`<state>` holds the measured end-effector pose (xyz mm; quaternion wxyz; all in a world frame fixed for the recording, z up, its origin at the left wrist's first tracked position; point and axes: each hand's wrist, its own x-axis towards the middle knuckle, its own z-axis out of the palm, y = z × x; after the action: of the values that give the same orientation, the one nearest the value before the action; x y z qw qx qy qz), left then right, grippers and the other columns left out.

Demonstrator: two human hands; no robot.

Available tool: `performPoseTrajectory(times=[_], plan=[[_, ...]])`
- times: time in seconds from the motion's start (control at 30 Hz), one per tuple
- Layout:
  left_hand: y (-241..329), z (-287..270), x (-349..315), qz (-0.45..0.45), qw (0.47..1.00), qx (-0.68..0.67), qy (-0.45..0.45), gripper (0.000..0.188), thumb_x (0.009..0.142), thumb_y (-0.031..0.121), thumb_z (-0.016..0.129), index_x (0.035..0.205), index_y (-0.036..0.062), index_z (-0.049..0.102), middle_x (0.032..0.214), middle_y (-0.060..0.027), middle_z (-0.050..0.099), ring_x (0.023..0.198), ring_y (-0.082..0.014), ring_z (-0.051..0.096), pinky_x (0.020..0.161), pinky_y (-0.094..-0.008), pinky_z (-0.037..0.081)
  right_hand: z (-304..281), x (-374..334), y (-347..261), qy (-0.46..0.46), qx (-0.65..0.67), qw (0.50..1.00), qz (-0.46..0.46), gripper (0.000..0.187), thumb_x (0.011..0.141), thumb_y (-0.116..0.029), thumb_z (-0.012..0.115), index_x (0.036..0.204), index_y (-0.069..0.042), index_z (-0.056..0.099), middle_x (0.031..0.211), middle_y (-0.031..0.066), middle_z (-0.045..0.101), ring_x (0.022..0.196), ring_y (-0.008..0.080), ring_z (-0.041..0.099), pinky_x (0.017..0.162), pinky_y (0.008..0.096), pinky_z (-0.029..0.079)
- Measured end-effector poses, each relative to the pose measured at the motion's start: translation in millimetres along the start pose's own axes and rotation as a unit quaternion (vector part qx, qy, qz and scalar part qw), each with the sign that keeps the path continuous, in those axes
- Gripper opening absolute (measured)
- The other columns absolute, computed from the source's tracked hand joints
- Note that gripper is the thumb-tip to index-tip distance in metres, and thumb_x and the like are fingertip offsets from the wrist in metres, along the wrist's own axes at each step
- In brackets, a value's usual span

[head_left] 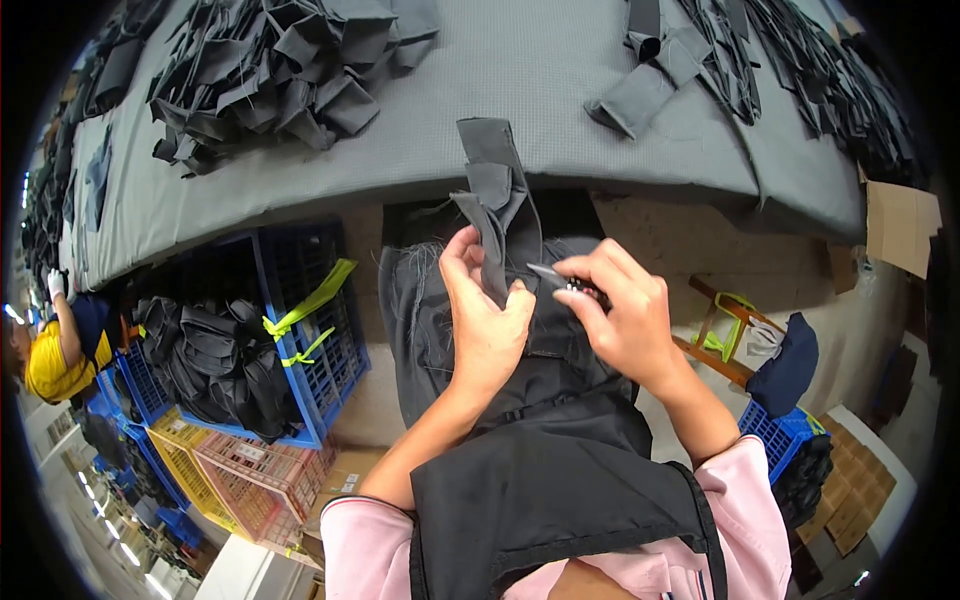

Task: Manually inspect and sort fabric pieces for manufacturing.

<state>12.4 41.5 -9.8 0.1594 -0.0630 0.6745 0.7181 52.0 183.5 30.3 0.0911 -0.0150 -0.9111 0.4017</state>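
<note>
My left hand [487, 325] is closed on a dark grey fabric strip [497, 185], pinching its near end between thumb and fingers. The strip has a folded, layered part in the middle, and its far end lies on the table edge. In my right hand [632, 315] is a pair of thread snips [546, 273] with a pointed metal blade and a dark handle, mostly hidden by my fingers. The blade points left, close beside the strip; whether it touches cannot be told. Below both hands, a black apron [560, 490] covers my lap, with loose threads on it.
A grey-covered table [530, 70] stands ahead. On it lie a heap of dark fabric pieces [290, 70] at left and bundled strips [715, 60] at right. Left of me is a blue crate [335, 370] of dark cloth; a wooden stool [715, 365] stands right. A person in yellow [60, 360] is far left.
</note>
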Motion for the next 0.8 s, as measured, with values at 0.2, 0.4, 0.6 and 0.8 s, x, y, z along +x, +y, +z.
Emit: performPoseTrajectory(times=[0.2,0.4,0.6,0.8], plan=[[2.5,-1.9,-1.2,0.006,1.0,-0.004,-0.01,0.061,0.076,-0.006,0.053,0.13,-0.0034,0.025,0.113,-0.0129,0.04,0.099,-0.0148,0.048,0.087,-0.0272,0.042,-2.2,2.5,-3.2,-0.03,-0.101,0.992,-0.074,0.026,0.067,-0.006,0.072,0.091,-0.006,0.064,0.074,0.0065,0.056,0.059,0.0227,0.056,0.053,0.0317,0.045],[-1.4,-9.7,-0.2,-0.026,0.999,-0.038,-0.019,0.051,0.081,-0.008,0.048,0.128,-0.0024,0.031,0.119,-0.0128,0.044,0.104,-0.0145,0.049,0.087,-0.027,0.043,0.7,7.6,-5.8,0.002,0.012,0.999,-0.036,0.027,0.069,-0.003,0.07,0.095,-0.004,0.063,0.078,0.0063,0.056,0.061,0.018,0.055,0.053,0.0283,0.043],[11.6,-18.2,8.9,-0.119,0.962,-0.23,-0.085,0.044,0.095,0.035,0.05,0.124,0.0022,0.045,0.113,-0.0098,0.058,0.097,-0.0162,0.058,0.088,-0.0309,0.047,28.6,31.5,-1.0,-0.008,0.458,0.867,0.196,0.019,0.083,0.002,0.061,0.1,0.0,0.055,0.09,0.0021,0.059,0.077,0.0077,0.057,0.068,0.0217,0.048],[19.1,-26.2,21.9,-0.088,0.949,-0.277,-0.123,0.051,0.092,0.038,0.051,0.124,-0.0014,0.046,0.12,-0.0158,0.055,0.103,-0.0233,0.059,0.085,-0.0358,0.052,44.4,-4.1,-6.8,-0.012,0.426,0.882,0.2,0.022,0.082,0.001,0.064,0.102,0.001,0.055,0.093,0.0042,0.058,0.081,0.0091,0.058,0.073,0.0233,0.048]])
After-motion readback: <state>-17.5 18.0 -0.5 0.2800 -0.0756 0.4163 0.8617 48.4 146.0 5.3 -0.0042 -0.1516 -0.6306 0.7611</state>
